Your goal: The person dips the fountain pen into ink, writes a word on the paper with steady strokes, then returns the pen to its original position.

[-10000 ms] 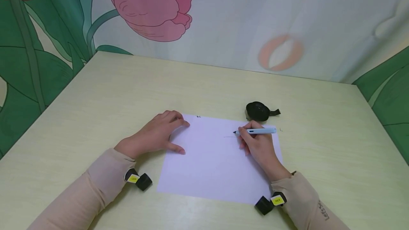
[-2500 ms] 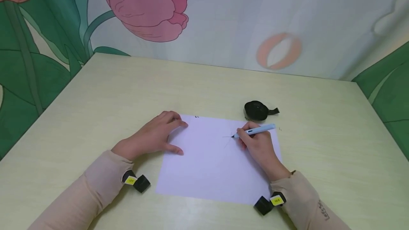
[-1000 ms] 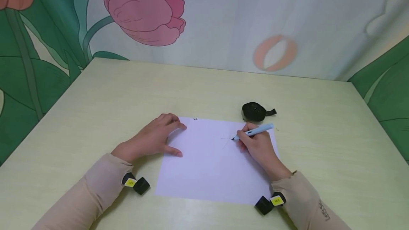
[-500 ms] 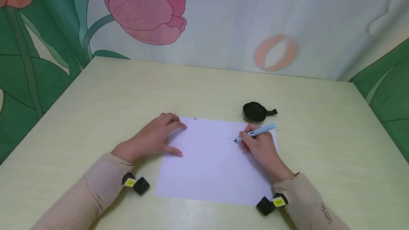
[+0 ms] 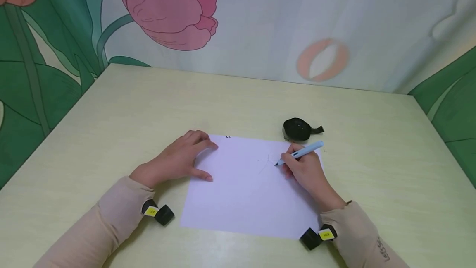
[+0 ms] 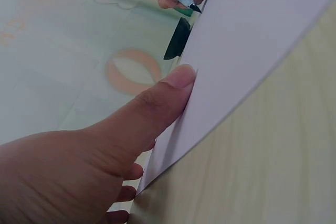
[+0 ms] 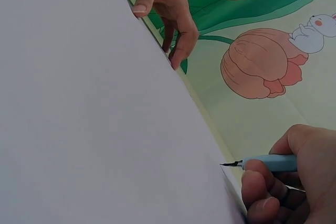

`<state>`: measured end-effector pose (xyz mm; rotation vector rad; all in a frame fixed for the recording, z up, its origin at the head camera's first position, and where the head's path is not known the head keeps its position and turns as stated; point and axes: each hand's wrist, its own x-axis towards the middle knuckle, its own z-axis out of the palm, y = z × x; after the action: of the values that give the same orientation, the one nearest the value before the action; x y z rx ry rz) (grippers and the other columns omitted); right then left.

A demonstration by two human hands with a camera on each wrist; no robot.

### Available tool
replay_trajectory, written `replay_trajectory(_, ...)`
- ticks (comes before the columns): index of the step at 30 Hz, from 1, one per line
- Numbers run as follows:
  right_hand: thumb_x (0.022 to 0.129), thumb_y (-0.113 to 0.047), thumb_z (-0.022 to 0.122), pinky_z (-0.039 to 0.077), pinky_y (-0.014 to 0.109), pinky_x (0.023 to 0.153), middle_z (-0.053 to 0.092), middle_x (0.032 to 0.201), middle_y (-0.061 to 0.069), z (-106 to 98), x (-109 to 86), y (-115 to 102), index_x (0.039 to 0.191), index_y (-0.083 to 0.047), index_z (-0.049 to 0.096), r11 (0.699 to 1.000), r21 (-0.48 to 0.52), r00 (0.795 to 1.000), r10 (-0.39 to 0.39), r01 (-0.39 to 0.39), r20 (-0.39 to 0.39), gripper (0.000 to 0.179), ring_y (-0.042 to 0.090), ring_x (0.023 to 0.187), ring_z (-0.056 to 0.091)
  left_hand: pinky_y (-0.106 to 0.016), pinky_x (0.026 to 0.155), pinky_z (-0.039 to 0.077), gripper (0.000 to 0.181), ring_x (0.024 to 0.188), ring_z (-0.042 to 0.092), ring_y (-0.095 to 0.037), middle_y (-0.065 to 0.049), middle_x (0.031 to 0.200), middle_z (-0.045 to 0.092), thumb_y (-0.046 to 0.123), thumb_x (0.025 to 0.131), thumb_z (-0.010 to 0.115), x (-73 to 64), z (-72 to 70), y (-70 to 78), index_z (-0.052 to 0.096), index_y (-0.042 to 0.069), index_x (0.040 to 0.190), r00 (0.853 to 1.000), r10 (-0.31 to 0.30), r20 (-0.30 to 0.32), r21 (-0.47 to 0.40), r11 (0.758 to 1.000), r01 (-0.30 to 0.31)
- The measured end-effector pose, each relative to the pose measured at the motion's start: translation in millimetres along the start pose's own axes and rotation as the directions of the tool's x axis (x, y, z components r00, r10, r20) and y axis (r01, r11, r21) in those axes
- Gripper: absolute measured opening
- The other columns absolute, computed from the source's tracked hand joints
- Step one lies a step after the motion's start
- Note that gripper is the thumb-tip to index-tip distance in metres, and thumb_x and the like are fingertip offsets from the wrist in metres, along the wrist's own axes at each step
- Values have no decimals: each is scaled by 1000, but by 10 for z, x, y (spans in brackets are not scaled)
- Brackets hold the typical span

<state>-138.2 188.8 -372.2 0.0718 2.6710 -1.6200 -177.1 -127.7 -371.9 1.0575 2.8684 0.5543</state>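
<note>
A white sheet of paper (image 5: 238, 202) lies on the table, with thin strokes (image 5: 267, 160) near its upper right: a horizontal line, a short vertical one crossing it and a slanting one below. My right hand (image 5: 306, 171) grips a light-blue pen (image 5: 303, 151) between thumb and fingers, its dark tip at the paper just right of these strokes. In the right wrist view the dark pointed tip of the pen (image 7: 270, 162) shows close to the sheet. My left hand (image 5: 174, 158) rests at the sheet's left edge, thumb and fingers spread apart, the thumb (image 6: 157, 98) on the paper.
Beyond the sheet's upper right lies a black round object (image 5: 296, 129) with a short tail. Small dark marks (image 5: 228, 137) sit at the sheet's top edge. The pale wood table (image 5: 167, 98) ends at a flower-patterned backdrop (image 5: 253, 20). Black wrist cameras (image 5: 163, 215) hang at both sleeves.
Ten seconds ago only the horizontal line showed; the vertical and slanting strokes have since appeared. Over the last second the right hand and pen have shifted slightly right. The left hand stays in place.
</note>
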Motion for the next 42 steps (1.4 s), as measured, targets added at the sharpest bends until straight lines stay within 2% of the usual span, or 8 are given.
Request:
replay_trajectory(14,90,-9,54,43,22,46,57,56,2,-50,4,5,76,0,54,1000,-26,1000,-6,7,16,17,11,44,54,-43,104,41,76,121,44,-24,-7,126,51,54,66,82,-4,-1,13,59,15,127,1000,-8,13,-2,1000,8)
replay_trajectory(28,90,-10,51,38,23,43,55,53,0,-99,19,-4,74,-2,52,996,-83,998,17,-13,53,18,11,44,53,-43,103,41,75,120,45,-24,-7,126,51,53,66,82,-14,-7,17,59,15,126,1000,0,1,0,1000,0)
replay_trajectory(42,89,-9,49,36,22,43,52,52,0,-120,21,-14,72,-2,50,996,-81,997,43,-37,66,18,11,44,51,-42,103,41,76,120,45,-25,-6,125,51,53,65,82,-7,-1,3,59,15,127,1000,-7,4,-4,1000,7)
